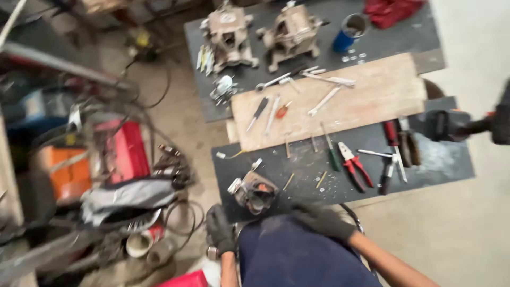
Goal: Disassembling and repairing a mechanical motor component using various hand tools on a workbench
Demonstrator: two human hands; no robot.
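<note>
Both gloved hands sit low by the knee: the left hand (220, 229) hangs off the near edge of the dark mat (441, 159), fingers curled loosely on nothing I can make out, and the right hand (321, 220) rests flat, fingers released, on the blue trouser leg (292, 255). Just beyond them a small motor (254, 191) lies at the mat's near left corner, with red pliers (353, 165) and a green screwdriver (332, 154) farther right, before the wooden board (372, 95).

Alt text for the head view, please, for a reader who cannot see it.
A person's two black-gloved hands, left hand and right hand, rest near their knees before a small motor part on a dark floor mat. Pliers, screwdrivers and wrenches lie on a wooden board; two larger motors sit behind.
</note>
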